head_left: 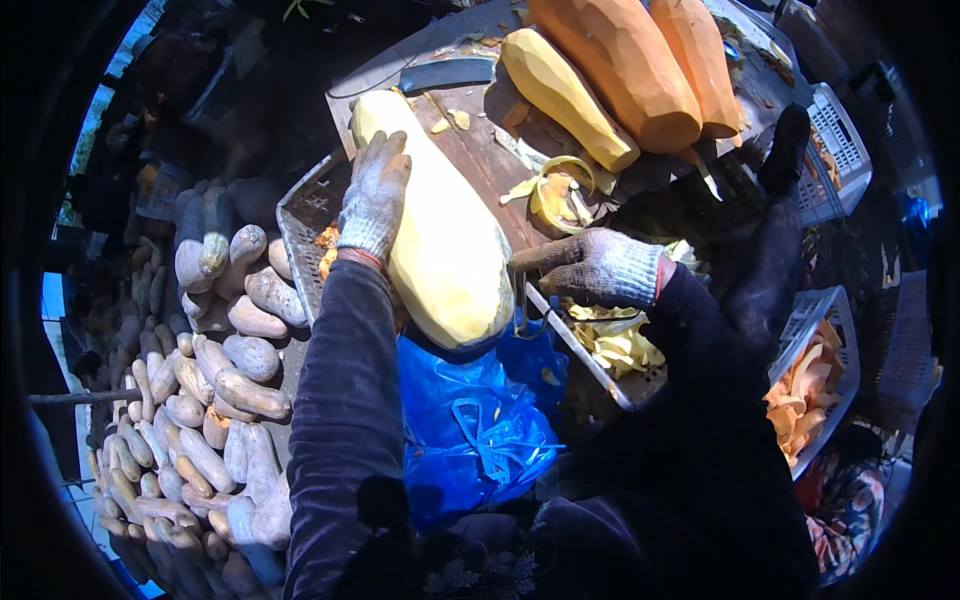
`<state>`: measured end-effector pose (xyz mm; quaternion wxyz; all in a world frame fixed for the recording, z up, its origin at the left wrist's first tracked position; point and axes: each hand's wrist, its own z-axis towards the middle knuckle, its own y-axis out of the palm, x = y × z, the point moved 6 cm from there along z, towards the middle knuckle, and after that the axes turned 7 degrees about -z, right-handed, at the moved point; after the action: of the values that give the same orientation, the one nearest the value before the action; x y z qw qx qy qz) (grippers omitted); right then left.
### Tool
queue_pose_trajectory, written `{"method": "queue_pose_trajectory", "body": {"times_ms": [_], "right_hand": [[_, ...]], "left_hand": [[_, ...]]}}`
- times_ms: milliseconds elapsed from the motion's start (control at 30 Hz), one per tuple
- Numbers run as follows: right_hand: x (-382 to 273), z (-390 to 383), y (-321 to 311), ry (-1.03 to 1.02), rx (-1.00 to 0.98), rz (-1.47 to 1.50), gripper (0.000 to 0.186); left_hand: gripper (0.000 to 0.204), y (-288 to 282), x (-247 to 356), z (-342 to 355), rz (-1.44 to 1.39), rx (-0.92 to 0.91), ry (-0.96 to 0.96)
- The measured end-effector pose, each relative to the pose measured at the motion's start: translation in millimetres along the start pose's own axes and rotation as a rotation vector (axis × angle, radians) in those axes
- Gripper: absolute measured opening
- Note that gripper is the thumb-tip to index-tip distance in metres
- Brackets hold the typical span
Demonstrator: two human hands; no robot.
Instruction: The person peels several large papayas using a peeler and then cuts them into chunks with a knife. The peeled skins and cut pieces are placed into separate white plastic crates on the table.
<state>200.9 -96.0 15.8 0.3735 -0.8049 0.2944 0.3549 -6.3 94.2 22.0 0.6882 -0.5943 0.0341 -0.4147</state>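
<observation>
A large pale-yellow peeled squash [445,250] lies lengthwise in front of me, its wide end toward me. My left hand [375,195], in a grey-white work glove, holds its upper left side, with the thumb hidden. At the squash's lower right side is my right hand [598,265], gloved too and closed round a thin tool that looks like a peeler [522,300]. The glove hides most of that tool. A yellow ring-shaped roll [562,197] with peel strips lies on the board beyond my right hand.
Peeled orange squashes [625,75] and a smaller yellow one [565,95] lie on the wooden board [460,120]. Blue plastic bags [470,420] hang below. Crates hold yellow peel [615,340] and orange peel [808,390]. Many unpeeled squashes [215,400] are heaped at left.
</observation>
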Motion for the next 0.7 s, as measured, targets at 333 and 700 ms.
{"method": "queue_pose_trajectory", "body": {"times_ms": [333, 700], "right_hand": [[33, 13, -10, -0.147, 0.268, 0.776, 0.041], [-19, 63, -29, -0.948, 0.548, -0.705, 0.019]], "left_hand": [[0.041, -5, -8, -1, -0.047, 0.047, -0.035], [0.055, -4, -4, -12, -0.533, 0.137, -0.353]]}}
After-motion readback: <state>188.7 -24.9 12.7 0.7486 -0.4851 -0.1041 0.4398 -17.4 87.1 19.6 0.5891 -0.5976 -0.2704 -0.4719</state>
